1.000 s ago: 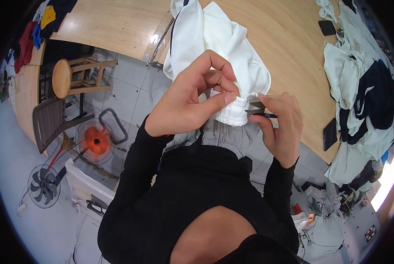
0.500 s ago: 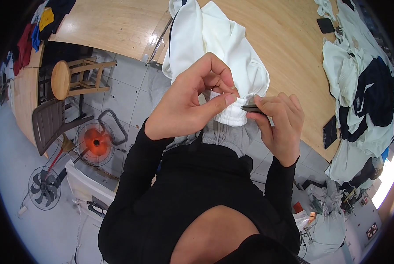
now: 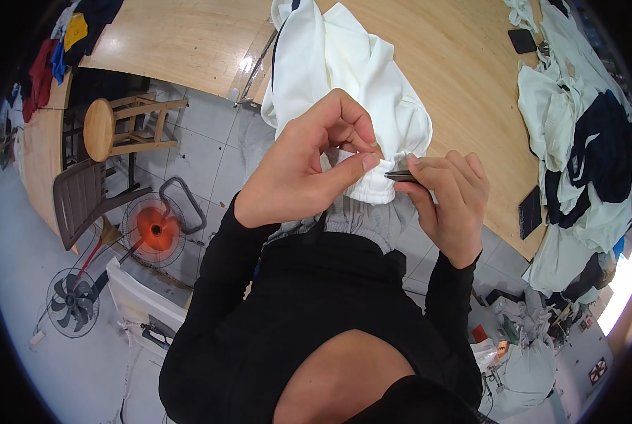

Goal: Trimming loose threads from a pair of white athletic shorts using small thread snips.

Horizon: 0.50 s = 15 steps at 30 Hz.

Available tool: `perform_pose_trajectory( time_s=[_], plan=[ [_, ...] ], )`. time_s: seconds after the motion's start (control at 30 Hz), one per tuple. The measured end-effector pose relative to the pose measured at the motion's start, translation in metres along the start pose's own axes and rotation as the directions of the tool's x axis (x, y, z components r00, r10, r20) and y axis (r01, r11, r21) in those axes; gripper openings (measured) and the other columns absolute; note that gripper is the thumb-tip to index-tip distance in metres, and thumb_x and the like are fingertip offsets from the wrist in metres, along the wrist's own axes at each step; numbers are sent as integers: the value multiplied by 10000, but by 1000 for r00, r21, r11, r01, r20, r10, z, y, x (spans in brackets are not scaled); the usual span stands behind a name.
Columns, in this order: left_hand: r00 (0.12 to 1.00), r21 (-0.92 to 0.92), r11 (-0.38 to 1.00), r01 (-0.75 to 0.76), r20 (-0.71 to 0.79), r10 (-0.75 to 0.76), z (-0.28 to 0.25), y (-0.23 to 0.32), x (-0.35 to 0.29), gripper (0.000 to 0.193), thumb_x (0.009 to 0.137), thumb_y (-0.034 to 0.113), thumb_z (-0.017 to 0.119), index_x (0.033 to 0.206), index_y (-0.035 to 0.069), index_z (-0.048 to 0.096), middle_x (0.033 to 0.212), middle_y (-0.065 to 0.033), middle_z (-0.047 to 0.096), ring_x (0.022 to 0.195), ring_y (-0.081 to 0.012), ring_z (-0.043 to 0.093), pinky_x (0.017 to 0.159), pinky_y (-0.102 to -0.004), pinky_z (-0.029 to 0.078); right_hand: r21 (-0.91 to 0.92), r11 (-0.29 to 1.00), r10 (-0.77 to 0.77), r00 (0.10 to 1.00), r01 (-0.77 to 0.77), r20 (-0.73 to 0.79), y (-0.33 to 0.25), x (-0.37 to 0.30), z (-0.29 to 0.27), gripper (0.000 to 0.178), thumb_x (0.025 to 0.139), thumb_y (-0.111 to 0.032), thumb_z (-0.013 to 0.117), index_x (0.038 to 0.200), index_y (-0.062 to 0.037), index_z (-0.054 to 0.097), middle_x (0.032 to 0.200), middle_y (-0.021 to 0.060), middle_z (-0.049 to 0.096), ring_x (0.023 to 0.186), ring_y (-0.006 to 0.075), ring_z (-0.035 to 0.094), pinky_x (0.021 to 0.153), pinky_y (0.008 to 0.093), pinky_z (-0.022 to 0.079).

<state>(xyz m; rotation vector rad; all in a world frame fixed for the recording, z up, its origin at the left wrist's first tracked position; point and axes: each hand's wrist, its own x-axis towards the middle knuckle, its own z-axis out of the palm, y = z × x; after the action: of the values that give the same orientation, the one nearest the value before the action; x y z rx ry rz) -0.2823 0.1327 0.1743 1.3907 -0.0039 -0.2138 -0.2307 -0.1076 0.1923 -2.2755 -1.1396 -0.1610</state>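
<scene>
A white garment with a dark stripe along its left side lies over the table edge and hangs toward my lap. Its gathered elastic end lies between my two hands. With thumb and fingertips, my left hand pinches the fabric at the top of this gathered edge. On the other side, my right hand grips small dark metal thread snips. The tip of the snips points left and meets the gathered edge close to my left thumb. Whether the blades are closed is too small to tell.
The wooden table spans the far side. White and navy garments are heaped at its right end, beside a dark flat object. To the left are a wooden stool, a brown chair and two fans, one orange-centred.
Both hands keep their hold, with the snips against the gathered edge. Only a very slight shift of the left hand and of the whole view shows.
</scene>
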Motion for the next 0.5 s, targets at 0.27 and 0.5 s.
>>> perform_pose_trajectory(
  time_s=[0.27,0.5],
  plan=[
    [1000,0,1000,3,-2,-3,0,0,1,263,973,-11,734,1099,65,516,981,-58,750,957,-89,674,888,-266,486,-45,999,-14,1000,14,1,-2,0,1,347,758,-208,897,1006,-57,708,850,15,709,662,186,553,614,349,303],
    [999,-48,998,33,-30,-34,2,0,1,248,987,-7,717,1105,62,509,977,-68,759,956,-79,666,890,-261,477,9,999,51,996,-51,-68,0,-2,1,289,809,-190,878,1000,-57,707,848,16,717,674,193,590,613,348,329]
  ],
)
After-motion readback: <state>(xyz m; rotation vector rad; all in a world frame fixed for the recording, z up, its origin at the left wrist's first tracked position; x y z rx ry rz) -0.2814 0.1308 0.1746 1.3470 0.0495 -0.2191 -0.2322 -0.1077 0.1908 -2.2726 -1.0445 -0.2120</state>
